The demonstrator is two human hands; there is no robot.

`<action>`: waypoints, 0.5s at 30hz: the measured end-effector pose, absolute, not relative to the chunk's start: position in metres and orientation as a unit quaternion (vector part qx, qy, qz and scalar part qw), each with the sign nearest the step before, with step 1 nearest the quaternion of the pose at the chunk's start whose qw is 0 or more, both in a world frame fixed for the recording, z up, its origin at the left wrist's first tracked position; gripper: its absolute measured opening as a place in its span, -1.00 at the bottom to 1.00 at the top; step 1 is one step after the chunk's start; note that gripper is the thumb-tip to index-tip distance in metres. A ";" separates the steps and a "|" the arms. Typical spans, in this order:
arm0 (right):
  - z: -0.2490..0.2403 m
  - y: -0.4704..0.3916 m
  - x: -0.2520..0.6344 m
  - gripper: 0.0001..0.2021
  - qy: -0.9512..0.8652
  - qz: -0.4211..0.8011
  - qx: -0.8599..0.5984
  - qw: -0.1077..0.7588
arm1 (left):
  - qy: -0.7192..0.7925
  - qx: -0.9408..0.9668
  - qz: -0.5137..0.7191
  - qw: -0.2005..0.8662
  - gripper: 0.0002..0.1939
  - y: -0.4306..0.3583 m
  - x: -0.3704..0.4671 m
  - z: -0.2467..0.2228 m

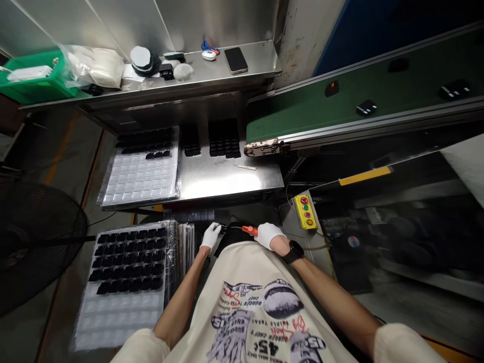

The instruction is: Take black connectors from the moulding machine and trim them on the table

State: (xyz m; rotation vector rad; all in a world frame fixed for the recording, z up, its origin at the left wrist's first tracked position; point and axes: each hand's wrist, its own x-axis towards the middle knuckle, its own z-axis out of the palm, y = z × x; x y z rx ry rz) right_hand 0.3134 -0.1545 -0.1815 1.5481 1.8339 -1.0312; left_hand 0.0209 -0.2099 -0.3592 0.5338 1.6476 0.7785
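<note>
Holding small black part (pixel 224 229) just ahead of shirt (pixel 249 262), pinched between fingers of gloved left hand (pixel 210 236); gripping orange-handled tool (pixel 249 230) in gloved right hand (pixel 268 234), with fingers closed round handle, pointing it toward the part, cannot tell whether touching. At left, note lower tray (pixel 121 317) bearing rows of black pieces (pixel 140 246); ahead, note table (pixel 215 185) carrying second tray (pixel 141 176), partly filled alike, plus two dark clusters (pixel 224 138) and thin pale stick (pixel 245 167). To right of table, note green conveyor belt (pixel 295 108) bearing several dark pieces (pixel 366 108), and nearer, yellow control box (pixel 306 212).
</note>
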 end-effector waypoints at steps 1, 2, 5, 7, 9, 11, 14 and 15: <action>-0.181 -0.153 0.312 -0.59 0.679 -0.379 0.572 0.262 | 0.705 0.257 0.327 0.574 -0.81 -0.209 0.017 -0.357; -0.180 -0.152 0.311 -0.59 0.681 -0.378 0.570 0.263 | 0.702 0.281 0.321 0.570 -0.81 -0.208 0.013 -0.356; -0.174 -0.148 0.305 -0.59 0.687 -0.373 0.565 0.264 | 0.683 0.324 0.302 0.581 -0.80 -0.203 0.009 -0.354; -0.168 -0.145 0.303 -0.61 0.691 -0.372 0.561 0.264 | 0.666 0.327 0.291 0.604 -0.77 -0.201 0.011 -0.356; -0.160 -0.143 0.302 -0.61 0.692 -0.369 0.561 0.264 | 0.649 0.311 0.280 0.636 -0.72 -0.201 0.013 -0.360; -0.153 -0.142 0.304 -0.61 0.693 -0.367 0.561 0.265 | 0.629 0.281 0.274 0.671 -0.67 -0.204 0.014 -0.365; -0.145 -0.143 0.309 -0.64 0.695 -0.370 0.555 0.267 | 0.594 0.216 0.281 0.722 -0.67 -0.211 0.009 -0.371; -0.143 -0.143 0.310 -0.66 0.697 -0.370 0.553 0.266 | 0.583 0.193 0.287 0.735 -0.68 -0.214 0.006 -0.371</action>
